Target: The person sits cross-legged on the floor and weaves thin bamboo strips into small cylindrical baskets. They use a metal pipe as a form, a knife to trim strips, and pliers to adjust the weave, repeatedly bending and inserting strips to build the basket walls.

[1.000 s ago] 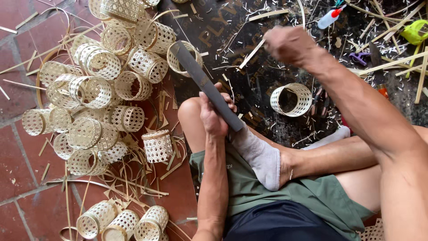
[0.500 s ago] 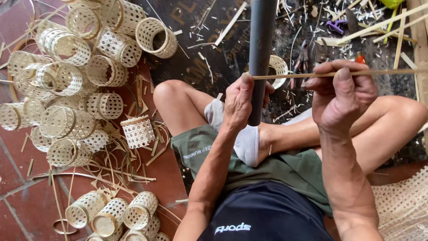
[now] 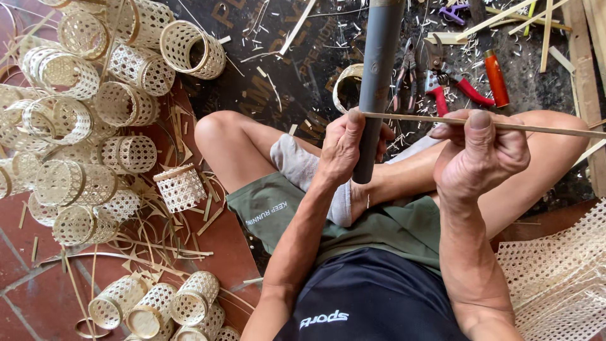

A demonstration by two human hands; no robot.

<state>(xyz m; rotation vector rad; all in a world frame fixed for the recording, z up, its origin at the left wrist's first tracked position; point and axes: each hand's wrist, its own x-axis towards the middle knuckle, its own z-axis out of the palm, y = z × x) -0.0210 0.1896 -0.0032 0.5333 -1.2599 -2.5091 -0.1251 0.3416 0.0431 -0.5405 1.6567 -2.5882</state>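
Observation:
My left hand [image 3: 346,146] grips the grey handle of a long knife [image 3: 377,76], which stands upright in front of my crossed legs. A thin bamboo strip [image 3: 543,128] lies horizontally across the knife. My right hand [image 3: 481,155] pinches that strip between thumb and fingers, just right of the knife. The strip runs out to the right past my knee. The knife's upper end is cut off by the frame's top edge.
Several woven cylindrical bamboo baskets [image 3: 120,101] are heaped on the red tiled floor at left, and more baskets [image 3: 151,306] lie near my left elbow. Red-handled pliers [image 3: 442,85] and an orange-handled tool [image 3: 496,77] lie on the dark mat ahead. Woven mesh sheets [image 3: 555,271] lie at right.
A second ago my right hand reached forward over the mat and the knife lay slanted. Now the knife stands upright, and my right hand holds a strip against it.

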